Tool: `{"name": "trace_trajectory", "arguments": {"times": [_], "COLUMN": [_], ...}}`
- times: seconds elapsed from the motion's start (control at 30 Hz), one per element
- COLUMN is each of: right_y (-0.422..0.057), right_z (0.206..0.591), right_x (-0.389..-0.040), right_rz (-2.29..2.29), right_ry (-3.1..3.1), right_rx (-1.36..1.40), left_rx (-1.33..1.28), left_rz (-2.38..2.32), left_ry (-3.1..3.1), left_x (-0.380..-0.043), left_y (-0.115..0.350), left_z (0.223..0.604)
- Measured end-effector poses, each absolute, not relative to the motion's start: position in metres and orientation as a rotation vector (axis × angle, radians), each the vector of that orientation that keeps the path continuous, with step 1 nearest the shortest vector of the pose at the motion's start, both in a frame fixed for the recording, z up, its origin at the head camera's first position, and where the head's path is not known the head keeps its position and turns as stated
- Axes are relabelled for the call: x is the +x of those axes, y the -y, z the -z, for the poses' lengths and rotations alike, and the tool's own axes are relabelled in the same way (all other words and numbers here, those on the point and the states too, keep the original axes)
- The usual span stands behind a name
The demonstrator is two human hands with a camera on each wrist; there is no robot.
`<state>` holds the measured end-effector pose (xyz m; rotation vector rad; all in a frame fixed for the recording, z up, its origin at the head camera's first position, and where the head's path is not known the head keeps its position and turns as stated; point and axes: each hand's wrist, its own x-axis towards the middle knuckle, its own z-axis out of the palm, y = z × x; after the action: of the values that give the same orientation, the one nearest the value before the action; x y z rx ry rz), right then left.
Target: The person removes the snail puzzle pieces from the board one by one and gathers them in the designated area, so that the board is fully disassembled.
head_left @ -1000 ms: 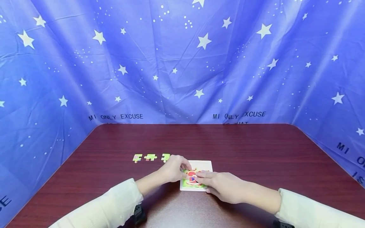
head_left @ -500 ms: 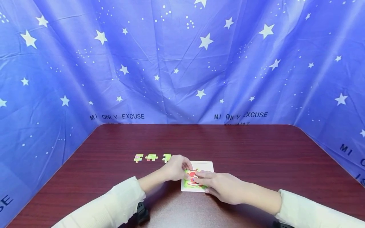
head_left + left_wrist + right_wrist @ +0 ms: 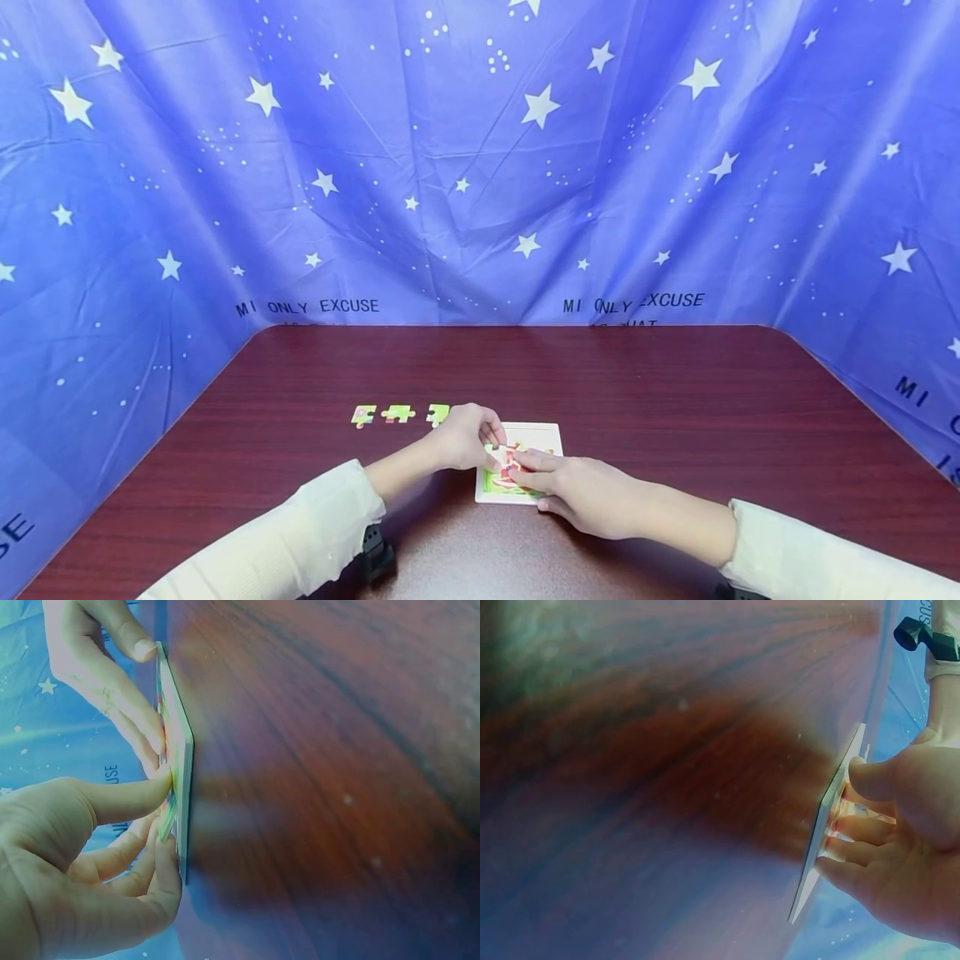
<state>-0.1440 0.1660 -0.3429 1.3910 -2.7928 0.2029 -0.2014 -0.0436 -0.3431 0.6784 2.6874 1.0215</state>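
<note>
A square jigsaw puzzle board [image 3: 538, 430] with a white rim lies on the table, partly filled with a red and green picture. Over its left part, my left hand [image 3: 459, 439] pinches a green puzzle piece [image 3: 167, 822] between thumb and fingers; the left wrist view has the piece tilted against the board's face. My right hand [image 3: 592, 492] rests on the board from the right, fingers extended over the picture and thumb at the near edge. Both hands hide portions of the picture.
Left of the board, three loose puzzle pieces lie in a row: a left one [image 3: 363, 415], a middle one [image 3: 398, 414] and a right one [image 3: 437, 413], partly behind the left hand. A starry blue curtain [image 3: 420, 167] surrounds the dark red table [image 3: 637, 383].
The piece in my left hand has tilted up from the board, and its fingers have lifted slightly. My right hand stays almost in place. The three loose pieces lie as before.
</note>
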Motion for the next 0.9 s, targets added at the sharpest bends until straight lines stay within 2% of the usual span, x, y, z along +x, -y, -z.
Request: {"name": "trace_trajectory", "arguments": {"times": [0.27, 0.9], "right_y": [-0.167, -0.165], "right_z": [0.343, 0.345], "right_x": [-0.143, -0.139], "right_rz": [-0.235, -0.232], "right_ry": [2.832, 2.869], "right_rx": [1.373, 1.324], "left_rx": [0.616, 0.672], "left_rz": [-1.002, -0.755], "left_ry": [-2.667, -2.649], "left_x": [-0.204, -0.216], "left_y": [0.043, 0.036], "left_z": [0.34, 0.33]}}
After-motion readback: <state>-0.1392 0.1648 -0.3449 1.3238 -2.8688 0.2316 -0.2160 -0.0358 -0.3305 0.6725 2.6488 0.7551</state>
